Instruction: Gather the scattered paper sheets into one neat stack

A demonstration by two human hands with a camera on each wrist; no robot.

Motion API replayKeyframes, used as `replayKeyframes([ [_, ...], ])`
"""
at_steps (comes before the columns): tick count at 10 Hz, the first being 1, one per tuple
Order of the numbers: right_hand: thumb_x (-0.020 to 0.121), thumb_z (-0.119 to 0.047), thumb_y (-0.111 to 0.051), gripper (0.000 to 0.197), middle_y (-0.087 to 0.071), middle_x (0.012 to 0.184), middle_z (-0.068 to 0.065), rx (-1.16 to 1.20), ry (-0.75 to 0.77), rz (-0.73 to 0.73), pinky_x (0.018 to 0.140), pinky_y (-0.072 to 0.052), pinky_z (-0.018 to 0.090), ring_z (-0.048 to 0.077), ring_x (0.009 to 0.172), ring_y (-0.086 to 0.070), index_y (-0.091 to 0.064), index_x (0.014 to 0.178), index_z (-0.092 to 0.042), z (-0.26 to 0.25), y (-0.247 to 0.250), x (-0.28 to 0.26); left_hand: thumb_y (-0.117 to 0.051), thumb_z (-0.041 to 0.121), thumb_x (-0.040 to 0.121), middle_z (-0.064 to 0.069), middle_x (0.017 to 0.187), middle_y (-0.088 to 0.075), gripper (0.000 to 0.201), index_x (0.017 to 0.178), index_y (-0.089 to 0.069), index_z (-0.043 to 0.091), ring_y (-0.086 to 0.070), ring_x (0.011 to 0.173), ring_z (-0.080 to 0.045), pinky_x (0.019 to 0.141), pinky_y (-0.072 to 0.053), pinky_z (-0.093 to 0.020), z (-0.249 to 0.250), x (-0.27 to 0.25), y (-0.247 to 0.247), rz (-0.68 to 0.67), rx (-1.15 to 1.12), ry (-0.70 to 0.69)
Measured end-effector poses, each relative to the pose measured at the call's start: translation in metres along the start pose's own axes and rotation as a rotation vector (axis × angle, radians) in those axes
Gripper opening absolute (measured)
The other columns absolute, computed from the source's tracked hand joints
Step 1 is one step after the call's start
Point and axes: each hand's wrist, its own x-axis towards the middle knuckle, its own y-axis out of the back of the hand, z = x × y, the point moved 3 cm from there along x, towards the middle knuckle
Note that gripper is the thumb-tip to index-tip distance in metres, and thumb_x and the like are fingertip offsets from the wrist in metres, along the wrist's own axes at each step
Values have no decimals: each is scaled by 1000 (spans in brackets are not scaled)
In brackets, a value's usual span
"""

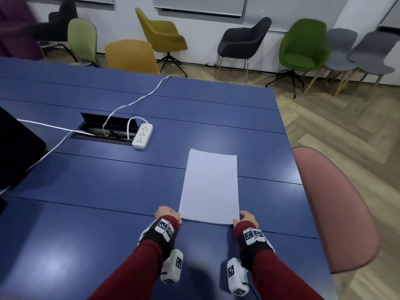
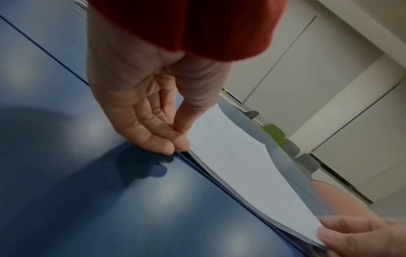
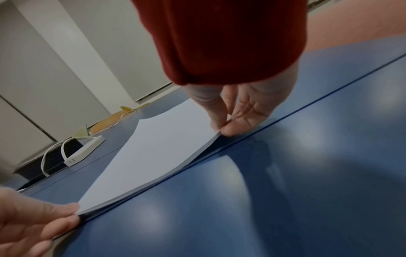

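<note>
A stack of white paper sheets (image 1: pixel 209 187) lies lengthwise on the blue table (image 1: pixel 86 213), edges nearly flush. My left hand (image 1: pixel 168 214) pinches its near left corner, thumb on top, fingertips (image 2: pixel 162 147) at the edge. My right hand (image 1: pixel 249 218) pinches the near right corner, with the thumb over the top sheet. The left wrist view shows the stack (image 2: pixel 241 165) with its near edge raised a little off the table, and the right hand (image 2: pixel 351 233) at the far corner. Seen from the right wrist, the stack (image 3: pixel 158 147) bows slightly between the right hand (image 3: pixel 222 128) and the left hand (image 3: pixel 33 217).
A white power strip (image 1: pixel 142 135) lies beside an open cable hatch (image 1: pixel 106 131), with white cables trailing left and back. A dark object (image 1: pixel 17 148) sits at the left edge. A pink chair (image 1: pixel 333 208) stands against the table's right side; more chairs line the wall.
</note>
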Motion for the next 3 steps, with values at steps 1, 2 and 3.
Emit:
replayKeyframes([
  [1,84,-4,-57,28,-68,113,16,32,21,11,89,-45,28,32,108,-60,-63,111,-4,4,-2,1,-65,-2,55,-18,59,-73,5,55,-70,-3,-72,63,-27,67,-62,-42,0,-9,7,20,-30,-29],
  [2,84,-11,-60,23,-69,109,15,4,39,15,87,-46,28,31,105,-62,-65,106,-4,5,0,2,-65,1,68,-7,39,-63,20,49,-61,6,-61,51,-21,70,-62,-39,4,-33,14,85,-111,-45],
  [3,85,-19,-60,23,-69,106,12,-21,49,14,89,-45,28,30,106,-61,-65,104,-7,9,6,0,-63,5,76,-5,46,-60,23,54,-57,10,-52,45,-19,52,-53,-24,3,-45,22,-11,-119,-63],
])
